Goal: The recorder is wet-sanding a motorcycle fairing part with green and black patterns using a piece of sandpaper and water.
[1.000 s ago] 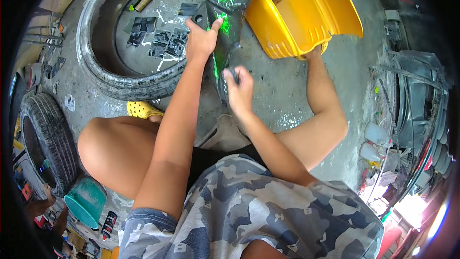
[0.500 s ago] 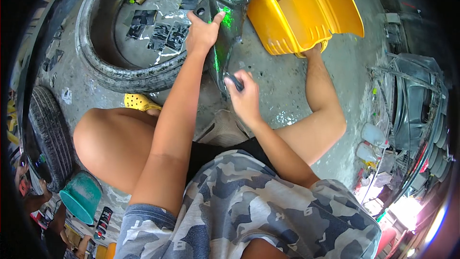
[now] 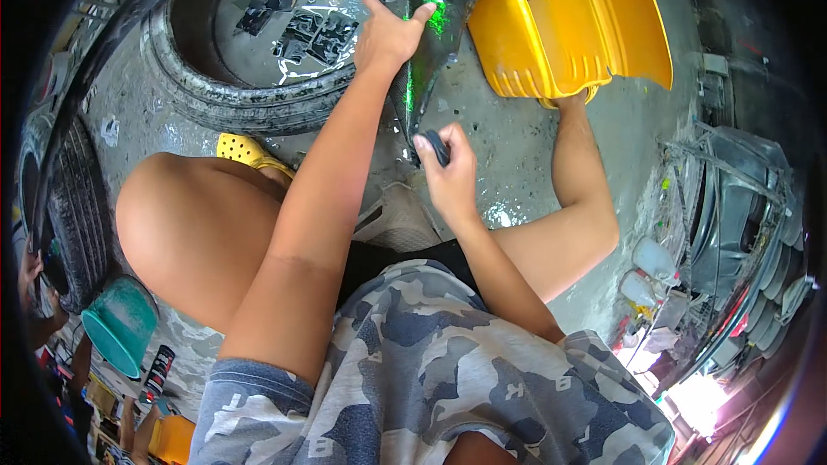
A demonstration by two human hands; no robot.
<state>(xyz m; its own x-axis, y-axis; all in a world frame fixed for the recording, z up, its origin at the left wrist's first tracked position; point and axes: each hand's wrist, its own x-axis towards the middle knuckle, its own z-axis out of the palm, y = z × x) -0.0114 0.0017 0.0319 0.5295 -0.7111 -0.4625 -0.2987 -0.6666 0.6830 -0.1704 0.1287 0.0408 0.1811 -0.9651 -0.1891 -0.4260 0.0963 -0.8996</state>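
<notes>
My left hand (image 3: 392, 39) grips a dark, glossy plastic panel (image 3: 432, 65) with scattered bright green markings, its thumb and fingers at opposite sides near a round hole. The panel leans over the rim of a big tyre (image 3: 241, 108), inside which several dark square sheets (image 3: 332, 39) lie in shallow liquid. By the panel's lower tip, my right hand (image 3: 452, 172) is closed on a small dark block (image 3: 437, 148), whose exact kind I cannot make out. To the right of the panel lies a large yellow plastic part (image 3: 633, 26), partly over my sandalled foot.
A second tyre (image 3: 82, 207), a teal bucket (image 3: 121, 327) and a dark spray can (image 3: 157, 373) sit at my left, beside a co-worker's limbs at the picture's edge. At my right are plastic jugs (image 3: 655, 258), dark panels (image 3: 736, 215) and other clutter.
The view has shifted, so the panel and tyre appear higher and further right. My right hand with the dark block has moved slightly down and right; my left hand keeps its grip.
</notes>
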